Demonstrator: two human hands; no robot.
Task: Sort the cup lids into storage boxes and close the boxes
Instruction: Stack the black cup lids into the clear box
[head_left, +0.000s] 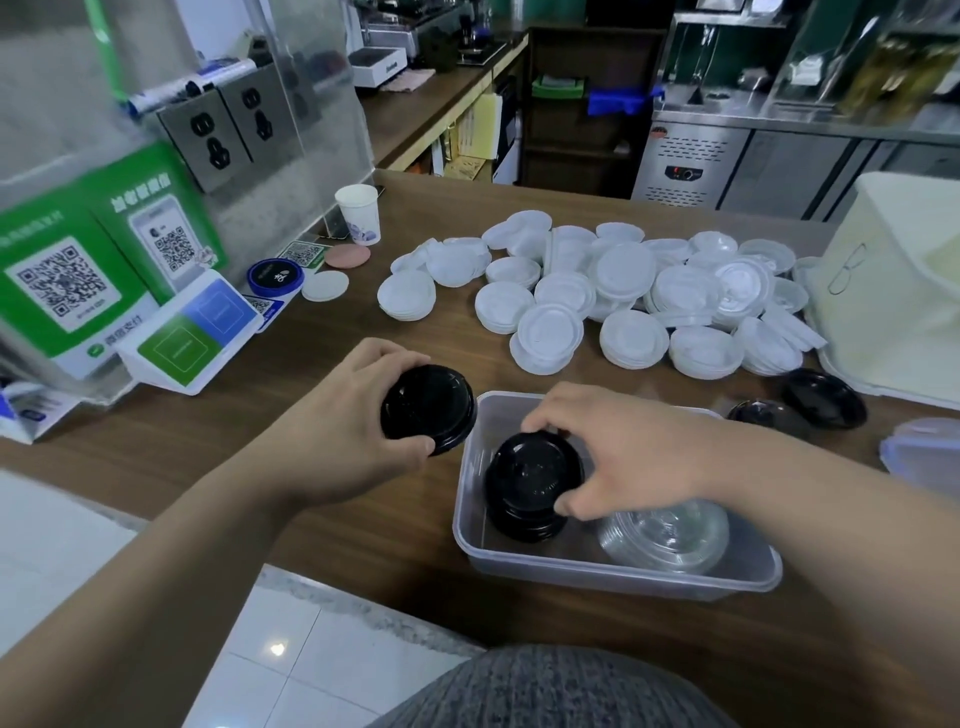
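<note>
black lid stack (530, 480) stood in storage box (613, 574), right fingers (571, 505) gripping its top | left fingers (405, 446) held one black lid (428, 410) beside box | clear lids (667, 538) boxed under right wrist | white lids (597, 296) lay beyond both, unsorted; perhaps two loose black lids (823, 397) farther right | box unclosed: early

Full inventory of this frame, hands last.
box: one, translucent, open, front centre
black stack: one, black, left in box
clear lids: one stack, clear, right in box
white lids: many, white, heaped behind box
loose black lids: two, black, right of box
held lid: black, count unclear, left of box
cup: one, white, far left
QR sign: one, green, left
left hand: grips held lid
right hand: grips black stack
</note>
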